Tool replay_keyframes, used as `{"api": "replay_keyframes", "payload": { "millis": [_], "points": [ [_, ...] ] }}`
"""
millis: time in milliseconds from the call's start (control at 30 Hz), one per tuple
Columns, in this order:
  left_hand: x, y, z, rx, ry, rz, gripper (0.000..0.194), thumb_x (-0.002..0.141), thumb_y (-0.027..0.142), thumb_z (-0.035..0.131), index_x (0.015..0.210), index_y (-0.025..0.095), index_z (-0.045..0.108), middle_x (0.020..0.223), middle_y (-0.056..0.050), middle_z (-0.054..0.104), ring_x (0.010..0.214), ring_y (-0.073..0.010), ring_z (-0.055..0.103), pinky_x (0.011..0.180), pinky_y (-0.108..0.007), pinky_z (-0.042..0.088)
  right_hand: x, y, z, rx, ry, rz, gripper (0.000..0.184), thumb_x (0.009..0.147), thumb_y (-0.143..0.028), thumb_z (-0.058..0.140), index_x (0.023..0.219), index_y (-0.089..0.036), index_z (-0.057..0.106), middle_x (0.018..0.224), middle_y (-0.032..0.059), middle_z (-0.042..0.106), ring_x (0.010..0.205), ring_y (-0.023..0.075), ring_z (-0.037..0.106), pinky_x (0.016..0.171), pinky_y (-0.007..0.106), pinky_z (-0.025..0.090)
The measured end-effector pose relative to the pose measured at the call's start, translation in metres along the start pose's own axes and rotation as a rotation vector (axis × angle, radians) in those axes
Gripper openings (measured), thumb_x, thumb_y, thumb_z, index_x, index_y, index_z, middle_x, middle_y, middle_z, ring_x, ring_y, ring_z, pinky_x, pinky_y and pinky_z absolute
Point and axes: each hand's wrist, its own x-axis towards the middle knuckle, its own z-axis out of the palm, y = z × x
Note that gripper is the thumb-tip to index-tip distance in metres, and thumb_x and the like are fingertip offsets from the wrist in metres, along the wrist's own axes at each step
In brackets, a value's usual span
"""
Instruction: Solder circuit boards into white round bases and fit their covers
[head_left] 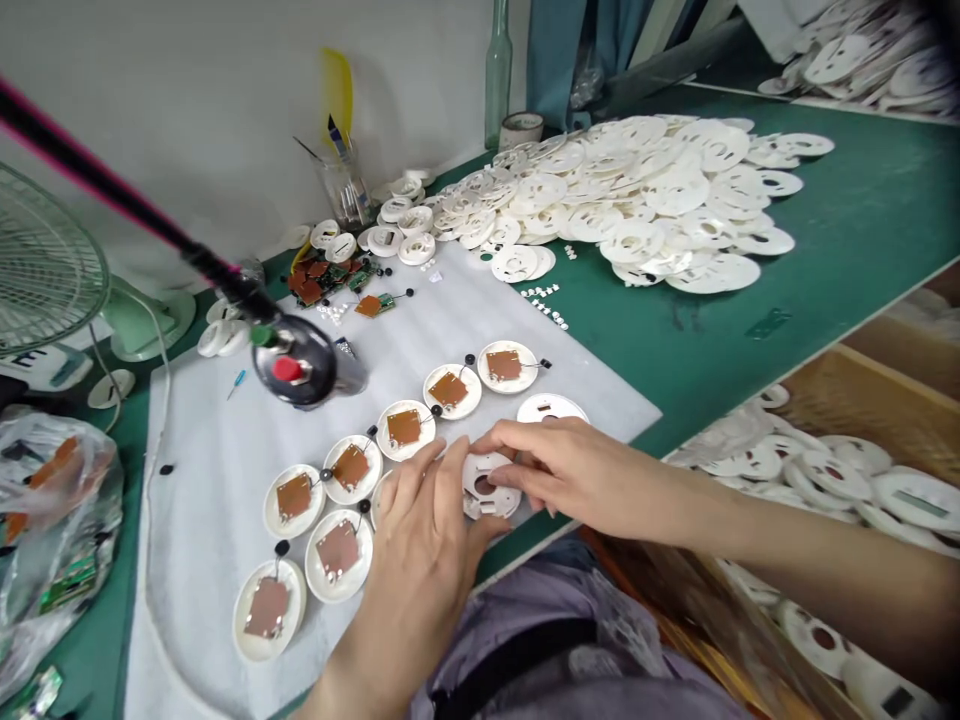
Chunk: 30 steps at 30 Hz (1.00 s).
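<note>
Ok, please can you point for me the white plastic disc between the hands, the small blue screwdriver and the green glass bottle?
White plastic disc (491, 505): head view, on its lower part.
Small blue screwdriver (240, 378): head view, on the blue handle.
Green glass bottle (497, 90): head view, on the body.

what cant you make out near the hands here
Head view:
Round white plastic disc beside the left hand: mostly hidden by that hand.
Round white plastic disc between both hands: partly covered by fingers.
Round white plastic disc beyond the right hand: near edge hidden by it.
Clear plastic bag, left edge: cut off by the frame.
</note>
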Motion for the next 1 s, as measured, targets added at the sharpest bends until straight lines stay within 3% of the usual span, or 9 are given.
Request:
{"api": "replay_keyframes", "payload": {
  "millis": [100, 300, 433, 600, 667, 733, 867, 933, 1000],
  "points": [
    [-0.003, 0.002, 0.003, 0.051, 0.079, 0.024, 0.049, 0.099, 0.041, 0.056, 0.138, 0.014, 0.043, 0.122, -0.014, 0.064, 0.124, -0.0302, 0.051, 0.100, -0.043, 0.039, 0.007, 0.001, -0.008, -0.083, -0.053, -0.035, 0.030, 0.099, -0.037, 0.045, 0.116, -0.020, 0.062, 0.077, -0.0006, 0.062, 0.063, 0.0036, 0.049, 0.062, 0.017, 0.032],
    [-0.010, 0.008, 0.007, 0.187, 0.196, 0.106, 0.016, 0.099, 0.031, 0.057, 0.112, 0.023, 0.063, 0.092, -0.003, 0.067, 0.089, -0.0229, 0.056, 0.082, -0.036, 0.036, 0.014, 0.013, -0.017, -0.151, -0.106, -0.141, 0.030, 0.100, -0.037, 0.045, 0.119, -0.022, 0.063, 0.110, 0.0015, 0.066, 0.098, 0.0094, 0.061, 0.082, 0.021, 0.038],
    [-0.010, 0.005, 0.010, 0.184, 0.199, 0.070, 0.017, 0.098, 0.031, 0.059, 0.112, 0.022, 0.064, 0.095, -0.004, 0.069, 0.090, -0.0234, 0.055, 0.080, -0.037, 0.036, 0.014, 0.014, -0.019, -0.093, -0.127, -0.109, 0.032, 0.099, -0.040, 0.045, 0.118, -0.021, 0.064, 0.108, 0.0017, 0.067, 0.091, 0.0086, 0.062, 0.079, 0.021, 0.040],
    [-0.012, 0.005, 0.013, 0.156, 0.209, 0.095, 0.017, 0.098, 0.027, 0.059, 0.114, 0.024, 0.066, 0.099, -0.002, 0.073, 0.095, -0.0235, 0.055, 0.080, -0.037, 0.036, 0.013, 0.013, -0.021, -0.147, -0.092, -0.132, 0.034, 0.101, -0.040, 0.041, 0.119, -0.023, 0.063, 0.112, 0.0020, 0.065, 0.101, 0.0097, 0.062, 0.086, 0.023, 0.041],
    [-0.015, 0.007, 0.016, 0.161, 0.162, 0.118, 0.020, 0.098, 0.024, 0.060, 0.117, 0.023, 0.067, 0.110, 0.000, 0.074, 0.100, -0.0243, 0.056, 0.085, -0.037, 0.037, 0.007, 0.013, -0.017, -0.315, -0.019, -0.199, 0.030, 0.101, -0.033, 0.041, 0.118, -0.025, 0.064, 0.117, 0.0023, 0.060, 0.089, 0.0069, 0.060, 0.076, 0.021, 0.040],
    [-0.019, 0.009, 0.017, 0.180, 0.116, 0.128, 0.024, 0.098, 0.020, 0.058, 0.120, 0.019, 0.067, 0.123, 0.000, 0.072, 0.107, -0.0259, 0.055, 0.090, -0.039, 0.038, -0.002, 0.013, -0.006, -0.602, 0.135, -0.236, 0.030, 0.097, -0.021, 0.041, 0.118, -0.027, 0.063, 0.120, 0.0035, 0.055, 0.073, 0.0056, 0.052, 0.062, 0.021, 0.031],
    [-0.019, 0.007, 0.016, 0.172, 0.114, 0.142, 0.031, 0.102, 0.014, 0.043, 0.124, 0.012, 0.064, 0.132, -0.002, 0.068, 0.110, -0.0256, 0.057, 0.090, -0.040, 0.039, -0.019, 0.011, 0.026, -0.967, 0.413, -0.284, 0.028, 0.083, -0.004, 0.041, 0.090, -0.015, 0.065, 0.088, 0.0063, 0.053, 0.061, 0.0108, 0.038, 0.053, 0.027, 0.010],
    [-0.014, 0.005, 0.015, 0.142, 0.093, 0.164, 0.032, 0.104, 0.014, 0.039, 0.122, 0.014, 0.065, 0.129, -0.002, 0.069, 0.111, -0.0238, 0.058, 0.091, -0.038, 0.039, -0.019, 0.008, 0.036, -1.008, 0.461, -0.315, 0.025, 0.078, 0.000, 0.041, 0.078, -0.012, 0.063, 0.083, 0.0075, 0.052, 0.064, 0.0130, 0.042, 0.051, 0.028, 0.010],
    [-0.007, 0.003, 0.015, 0.108, 0.079, 0.190, 0.028, 0.103, 0.015, 0.043, 0.121, 0.016, 0.066, 0.125, 0.000, 0.071, 0.112, -0.0228, 0.060, 0.092, -0.037, 0.041, -0.013, 0.003, 0.035, -0.981, 0.386, -0.308, 0.025, 0.078, 0.000, 0.042, 0.079, -0.013, 0.064, 0.084, 0.0070, 0.052, 0.063, 0.0122, 0.042, 0.051, 0.028, 0.012]
  ]
}}
